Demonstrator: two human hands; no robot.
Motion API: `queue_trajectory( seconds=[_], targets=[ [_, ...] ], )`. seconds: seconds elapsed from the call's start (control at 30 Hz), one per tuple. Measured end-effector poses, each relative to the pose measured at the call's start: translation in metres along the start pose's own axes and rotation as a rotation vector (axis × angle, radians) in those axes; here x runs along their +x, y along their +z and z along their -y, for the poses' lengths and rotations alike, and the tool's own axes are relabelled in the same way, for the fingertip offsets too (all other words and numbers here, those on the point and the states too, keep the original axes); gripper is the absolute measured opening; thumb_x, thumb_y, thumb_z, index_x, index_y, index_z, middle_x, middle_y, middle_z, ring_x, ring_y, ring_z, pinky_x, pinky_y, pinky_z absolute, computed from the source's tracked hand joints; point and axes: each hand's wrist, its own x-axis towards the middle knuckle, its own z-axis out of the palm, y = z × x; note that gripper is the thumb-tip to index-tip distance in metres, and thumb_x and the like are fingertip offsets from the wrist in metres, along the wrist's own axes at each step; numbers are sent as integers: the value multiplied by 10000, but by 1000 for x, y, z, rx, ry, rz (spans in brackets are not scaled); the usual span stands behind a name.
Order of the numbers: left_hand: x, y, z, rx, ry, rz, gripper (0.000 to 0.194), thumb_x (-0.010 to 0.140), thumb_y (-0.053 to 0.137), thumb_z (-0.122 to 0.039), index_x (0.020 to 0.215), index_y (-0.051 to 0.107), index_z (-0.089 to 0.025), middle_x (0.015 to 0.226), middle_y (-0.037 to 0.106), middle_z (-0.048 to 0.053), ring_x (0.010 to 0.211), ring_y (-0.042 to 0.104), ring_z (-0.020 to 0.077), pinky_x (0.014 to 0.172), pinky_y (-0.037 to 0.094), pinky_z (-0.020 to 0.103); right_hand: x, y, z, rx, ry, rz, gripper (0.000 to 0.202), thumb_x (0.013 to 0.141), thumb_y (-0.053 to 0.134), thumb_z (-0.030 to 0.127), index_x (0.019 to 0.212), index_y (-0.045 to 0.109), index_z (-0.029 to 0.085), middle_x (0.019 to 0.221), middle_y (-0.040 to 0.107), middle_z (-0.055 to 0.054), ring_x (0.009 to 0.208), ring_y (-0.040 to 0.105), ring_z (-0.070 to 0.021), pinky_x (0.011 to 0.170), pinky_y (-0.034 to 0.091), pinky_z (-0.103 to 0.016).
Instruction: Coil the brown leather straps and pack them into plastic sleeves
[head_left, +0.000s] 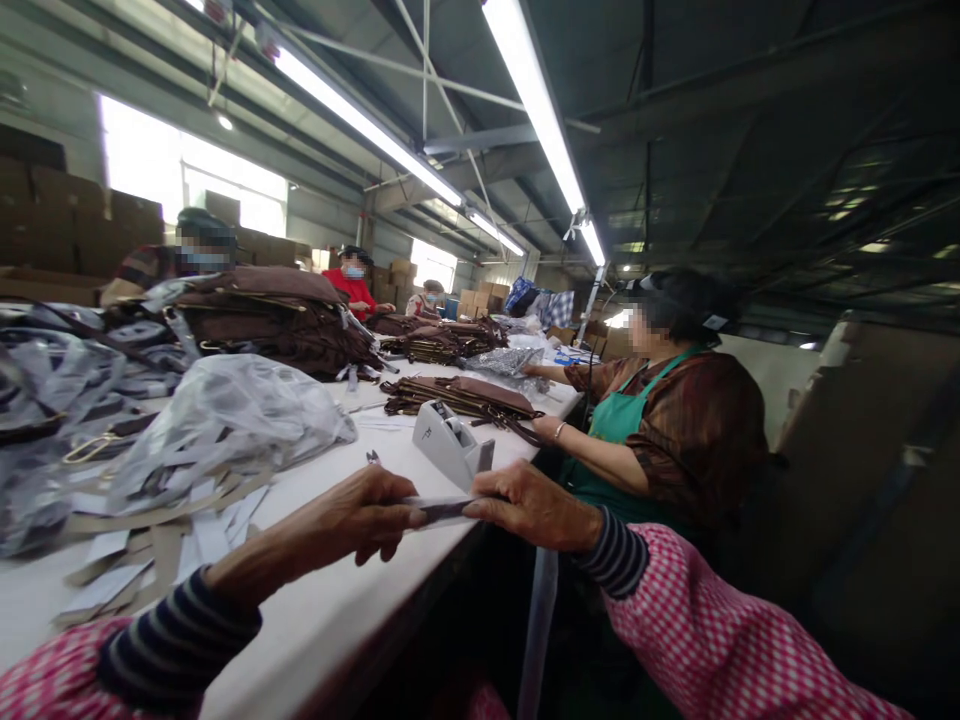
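Note:
Between my two hands, over the table's front edge, a narrow dark strip with a clear plastic covering (444,508) is stretched. My left hand (367,515) pinches its left end between thumb and fingers. The other end is gripped by my right hand (529,505), fingers curled. A pale plastic-covered length (538,630) hangs below my right hand; whether it joins the strip is hidden. Just behind the hands stands a grey tape dispenser (448,445) on the white table (300,625). Small metal snips (373,457) lie beyond my left hand.
Clear plastic bags (232,415) and loose strips (161,550) cover the table's left side. Stacked brown bags (262,315) stand behind, with a flatter brown stack (465,397) beyond the dispenser. A person in a green apron (630,430) at right touches that stack. Others sit farther back.

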Motion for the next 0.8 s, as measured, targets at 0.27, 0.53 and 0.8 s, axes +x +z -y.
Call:
queue_trajectory(
  seconds=[0.27, 0.53, 0.8],
  targets=[
    [-16, -16, -16, -182, -33, 26, 557, 928, 523, -666, 1000, 735, -156, 926, 780, 146, 780, 750, 253, 572, 505, 245, -5, 11, -4, -505, -213, -278, 342, 1066, 436, 334, 880, 675, 174, 685, 612, -31, 613, 519, -145, 597, 314, -280],
    [-4, 22, -9, -580, -23, 134, 393, 934, 635, -479, 854, 741, -109, 602, 668, 58, 419, 497, 71, 440, 331, 169, 0, 4, -12, -836, -564, -362, 308, 1059, 394, 169, 1125, 694, 168, 708, 634, -51, 654, 549, -164, 595, 319, -321],
    [-3, 52, -24, -701, 7, 189, 261, 921, 676, -377, 977, 728, -128, 770, 755, 113, 513, 654, 124, 502, 453, 186, -5, -1, -43, -764, -460, -459, 300, 1048, 401, 161, 1187, 667, 151, 871, 712, -94, 751, 620, -199, 687, 426, -336]
  ],
)
